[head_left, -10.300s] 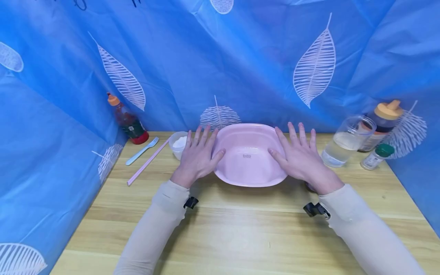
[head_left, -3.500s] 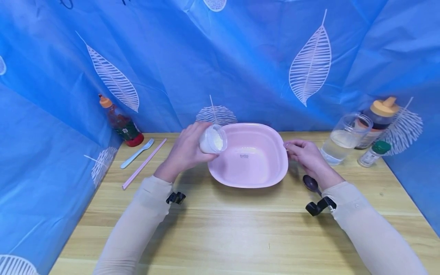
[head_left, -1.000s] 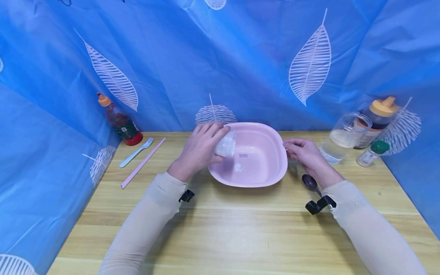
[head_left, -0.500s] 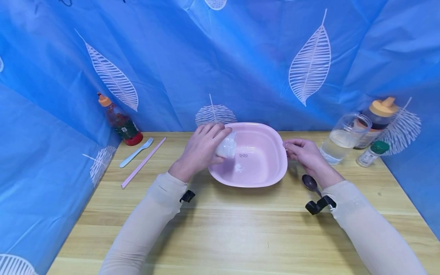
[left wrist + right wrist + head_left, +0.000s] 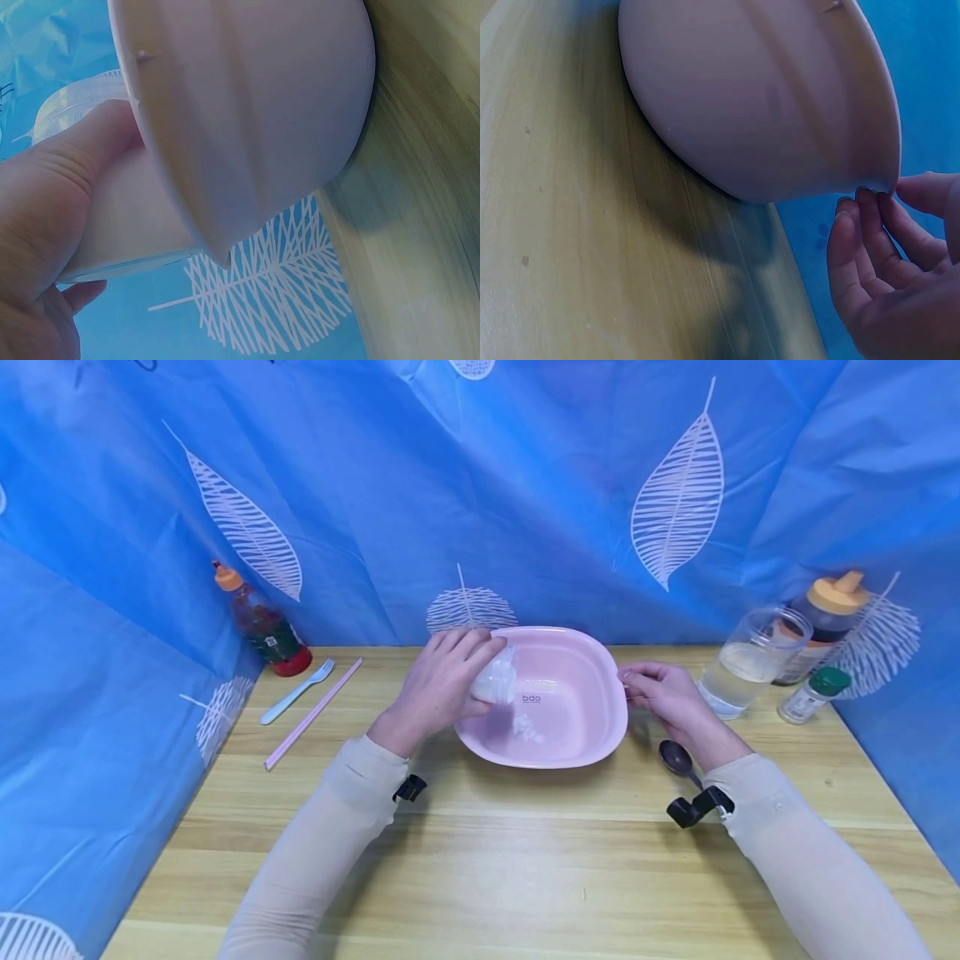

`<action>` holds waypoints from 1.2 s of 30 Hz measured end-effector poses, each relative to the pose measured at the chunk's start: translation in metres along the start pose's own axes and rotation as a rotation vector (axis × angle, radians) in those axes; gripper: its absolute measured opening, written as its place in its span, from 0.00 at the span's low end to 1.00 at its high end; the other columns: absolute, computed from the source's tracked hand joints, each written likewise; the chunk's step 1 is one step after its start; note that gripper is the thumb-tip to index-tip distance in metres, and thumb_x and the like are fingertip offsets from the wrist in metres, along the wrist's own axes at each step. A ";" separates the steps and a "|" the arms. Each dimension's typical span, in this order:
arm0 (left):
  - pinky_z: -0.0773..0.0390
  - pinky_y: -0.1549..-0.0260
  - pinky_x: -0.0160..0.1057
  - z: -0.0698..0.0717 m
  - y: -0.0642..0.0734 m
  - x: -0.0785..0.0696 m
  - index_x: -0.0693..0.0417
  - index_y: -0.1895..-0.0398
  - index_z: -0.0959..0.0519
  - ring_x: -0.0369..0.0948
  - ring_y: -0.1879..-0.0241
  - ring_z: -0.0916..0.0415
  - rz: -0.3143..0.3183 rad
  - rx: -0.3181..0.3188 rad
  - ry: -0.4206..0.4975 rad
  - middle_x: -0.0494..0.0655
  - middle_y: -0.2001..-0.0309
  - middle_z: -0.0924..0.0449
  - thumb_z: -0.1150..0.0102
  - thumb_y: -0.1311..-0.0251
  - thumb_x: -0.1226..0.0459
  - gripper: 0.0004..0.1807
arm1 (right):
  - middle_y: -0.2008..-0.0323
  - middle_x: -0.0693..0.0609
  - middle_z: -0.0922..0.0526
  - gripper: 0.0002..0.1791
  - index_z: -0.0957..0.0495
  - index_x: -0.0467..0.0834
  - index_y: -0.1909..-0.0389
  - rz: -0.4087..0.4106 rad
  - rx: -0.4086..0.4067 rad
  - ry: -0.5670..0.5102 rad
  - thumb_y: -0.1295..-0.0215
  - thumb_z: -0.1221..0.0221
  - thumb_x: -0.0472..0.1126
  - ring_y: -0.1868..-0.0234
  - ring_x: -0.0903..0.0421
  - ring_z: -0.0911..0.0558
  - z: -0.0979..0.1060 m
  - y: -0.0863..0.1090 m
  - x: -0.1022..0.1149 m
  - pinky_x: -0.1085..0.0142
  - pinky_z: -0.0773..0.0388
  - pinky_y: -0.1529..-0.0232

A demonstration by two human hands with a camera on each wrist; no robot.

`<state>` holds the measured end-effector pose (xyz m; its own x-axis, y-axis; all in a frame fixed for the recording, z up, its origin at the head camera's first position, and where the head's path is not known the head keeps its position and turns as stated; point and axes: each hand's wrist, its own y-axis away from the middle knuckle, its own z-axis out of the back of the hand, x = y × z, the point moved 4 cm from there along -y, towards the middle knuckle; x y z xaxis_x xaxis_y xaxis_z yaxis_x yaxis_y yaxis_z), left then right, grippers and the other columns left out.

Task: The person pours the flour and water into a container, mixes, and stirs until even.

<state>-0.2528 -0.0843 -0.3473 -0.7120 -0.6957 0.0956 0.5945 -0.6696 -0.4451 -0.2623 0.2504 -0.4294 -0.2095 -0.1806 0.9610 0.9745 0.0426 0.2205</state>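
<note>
Head view, left hand [image 5: 441, 683] gripping tilted cup [image 5: 497, 678] (over bowl [image 5: 576, 710]), right hand [image 5: 669, 700] pinching bowl's rim [image 5: 538, 766]

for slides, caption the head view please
Left hand holds a tilted clear plastic cup over a rounded pink basin with white clumps; right hand pinches the basin's rim.

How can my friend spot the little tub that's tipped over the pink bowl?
Find the big, pink, rounded, glossy basin on the wooden table. At its left rim, the person's left hand holds a small, round, see-through plastic tub. Unlike the tall see-through cup standing at the right, it is tilted, with loose white bits lying in the basin.
</note>
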 end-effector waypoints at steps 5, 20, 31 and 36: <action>0.24 0.30 0.54 0.002 -0.002 0.000 0.49 0.26 0.26 0.55 0.32 0.25 -0.001 -0.009 -0.014 0.54 0.32 0.21 0.11 0.56 0.46 0.53 | 0.64 0.70 0.13 0.31 0.32 0.26 0.27 0.000 0.000 0.002 0.17 0.43 0.45 0.60 0.70 0.12 0.001 -0.001 0.001 0.74 0.12 0.54; 0.24 0.31 0.52 0.002 -0.006 -0.001 0.46 0.28 0.26 0.53 0.34 0.25 -0.037 -0.024 -0.092 0.51 0.33 0.21 0.12 0.56 0.43 0.51 | 0.64 0.70 0.13 0.30 0.32 0.25 0.27 0.006 0.005 0.002 0.16 0.43 0.44 0.61 0.69 0.12 0.001 0.000 0.004 0.74 0.12 0.54; 0.24 0.31 0.52 -0.002 -0.007 0.002 0.46 0.28 0.26 0.53 0.33 0.25 -0.040 -0.017 -0.091 0.51 0.33 0.21 0.12 0.56 0.42 0.52 | 0.64 0.70 0.12 0.28 0.31 0.24 0.29 0.021 0.015 -0.027 0.16 0.44 0.42 0.61 0.69 0.12 0.001 0.000 0.005 0.73 0.12 0.54; 0.24 0.30 0.52 -0.004 -0.008 0.002 0.46 0.27 0.26 0.53 0.32 0.25 -0.043 -0.005 -0.091 0.51 0.32 0.21 0.13 0.55 0.42 0.52 | 0.65 0.70 0.12 0.29 0.32 0.24 0.28 0.017 0.013 -0.021 0.16 0.44 0.43 0.61 0.70 0.12 0.001 0.000 0.005 0.74 0.12 0.54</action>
<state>-0.2606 -0.0797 -0.3468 -0.6997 -0.6873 0.1949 0.5624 -0.6981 -0.4430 -0.2636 0.2508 -0.4249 -0.1948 -0.1591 0.9679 0.9768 0.0586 0.2062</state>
